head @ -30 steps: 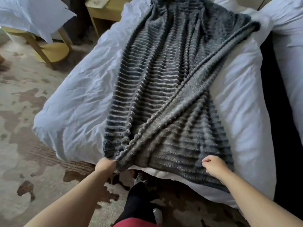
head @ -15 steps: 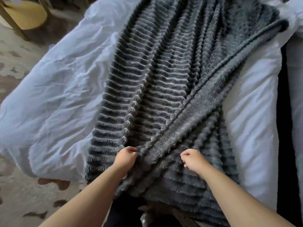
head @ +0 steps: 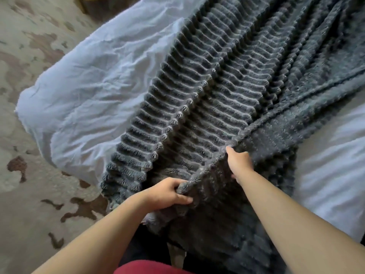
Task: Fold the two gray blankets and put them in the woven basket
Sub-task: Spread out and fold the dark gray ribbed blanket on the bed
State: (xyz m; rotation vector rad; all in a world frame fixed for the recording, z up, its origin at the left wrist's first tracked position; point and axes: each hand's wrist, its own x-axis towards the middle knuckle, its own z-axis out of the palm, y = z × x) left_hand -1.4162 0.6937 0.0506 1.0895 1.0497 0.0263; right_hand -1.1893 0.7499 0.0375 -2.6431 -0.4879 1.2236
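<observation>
A ribbed gray blanket (head: 227, 80) lies spread lengthwise over the white bed, its near end hanging over the bed's foot. A folded-over edge runs diagonally from near my hands up to the right. My left hand (head: 169, 193) grips that edge at its near corner, fingers curled into the fabric. My right hand (head: 240, 162) holds the same edge a little farther up, thumb on top and fingers tucked under the fold. No second blanket and no woven basket is in view.
The white duvet (head: 94, 89) covers the bed on the left and right of the blanket. Patterned beige and brown carpet (head: 29, 204) lies to the left and below. My legs stand at the foot of the bed.
I have leaned closer over the bed. Both hands moved from the blanket's near hem up onto the diagonal folded edge and took hold of it; the right hand reached farther up.
</observation>
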